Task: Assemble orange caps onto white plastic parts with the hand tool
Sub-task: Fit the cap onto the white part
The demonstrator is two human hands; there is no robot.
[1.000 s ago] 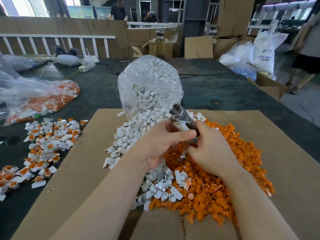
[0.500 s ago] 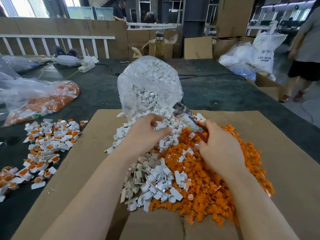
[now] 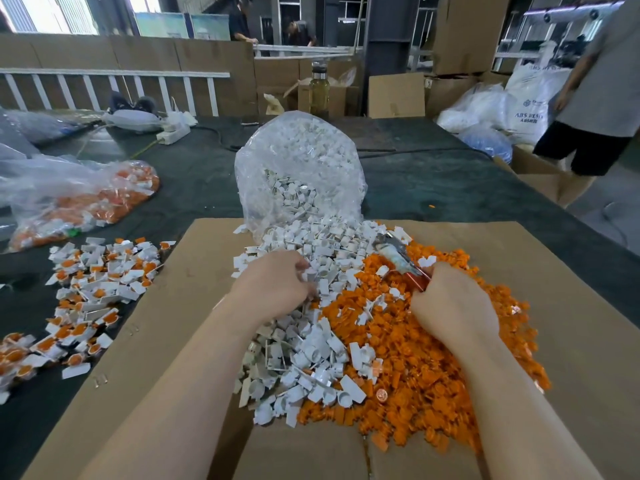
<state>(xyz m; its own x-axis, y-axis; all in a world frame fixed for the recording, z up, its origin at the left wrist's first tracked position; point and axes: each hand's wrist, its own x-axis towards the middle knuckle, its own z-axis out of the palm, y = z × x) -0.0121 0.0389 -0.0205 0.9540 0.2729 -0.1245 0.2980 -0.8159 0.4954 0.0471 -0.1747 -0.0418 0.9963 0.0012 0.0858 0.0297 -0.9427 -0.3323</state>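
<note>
A heap of white plastic parts (image 3: 311,358) spills from a clear bag (image 3: 298,168) onto a sheet of cardboard (image 3: 571,306). Beside it on the right lies a heap of orange caps (image 3: 415,368). My left hand (image 3: 273,289) rests palm down on the white parts, fingers curled into them; whether it grips one is hidden. My right hand (image 3: 453,303) lies on the orange heap, shut on the red handle of the hand tool (image 3: 398,258), whose metal head points up and to the left.
Assembled white parts with orange caps (image 3: 93,292) lie scattered at the left on the dark table (image 3: 194,188). A clear bag of more such pieces (image 3: 79,202) sits behind them. A bottle (image 3: 319,88), boxes and white sacks stand at the back. A person stands at the far right.
Both hands have parted and dropped from mid-air onto the heaps. The left went left into the white parts; the right went down and right with the tool onto the orange caps.
</note>
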